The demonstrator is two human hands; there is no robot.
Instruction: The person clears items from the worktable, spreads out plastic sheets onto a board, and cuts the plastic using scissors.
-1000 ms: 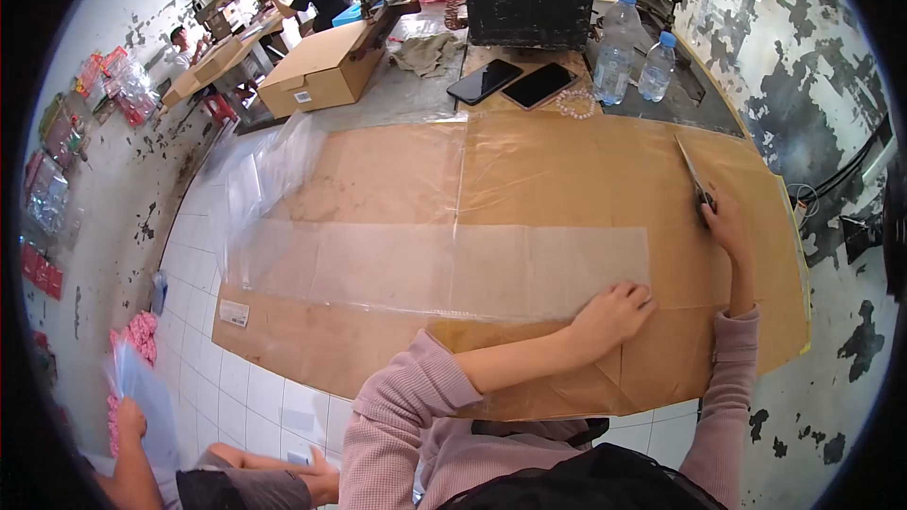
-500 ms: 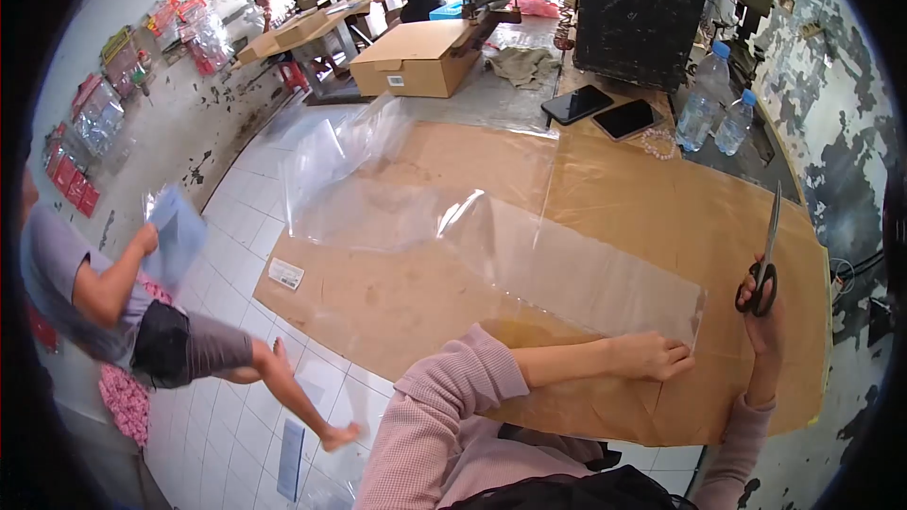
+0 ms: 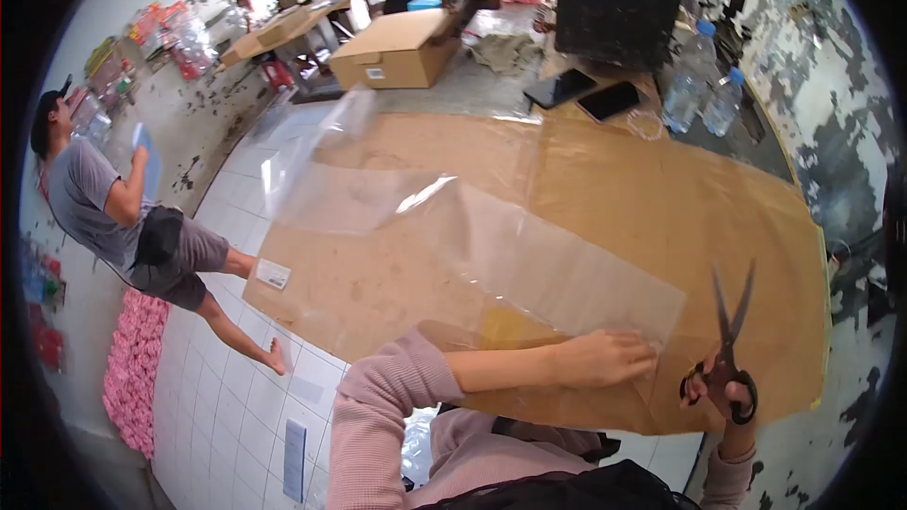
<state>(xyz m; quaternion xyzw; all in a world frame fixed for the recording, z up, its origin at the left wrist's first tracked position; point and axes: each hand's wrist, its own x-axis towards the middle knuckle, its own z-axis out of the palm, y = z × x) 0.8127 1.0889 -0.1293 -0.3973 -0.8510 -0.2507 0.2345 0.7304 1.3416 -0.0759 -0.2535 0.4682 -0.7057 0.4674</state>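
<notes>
A long strip of clear plastic film point(image 3: 529, 250) lies across the brown-covered worktable point(image 3: 737, 217), its far left part bunched and hanging past the table edge. At its near right end, my left hand point(image 3: 605, 359) is closed on the film's edge, fingers bent, palm down. My right hand point(image 3: 727, 401) grips black-handled scissors point(image 3: 726, 335), with thumb and fingers in the loops. The blades stand apart, points away from me, just right of the film's end and not touching it.
Two phones point(image 3: 609, 101), a beaded bracelet point(image 3: 645, 125) and two water bottles point(image 3: 690, 85) lie at the back right. A cardboard box point(image 3: 392, 52) stands at the back. A person point(image 3: 99, 198) walks on the left, carrying a bluish sheet; others sit at a far table.
The scissors' blades have spread, and my right hand has come lower and left. My left hand has shifted slightly left with the film. The person on the left has stepped and now stands more upright.
</notes>
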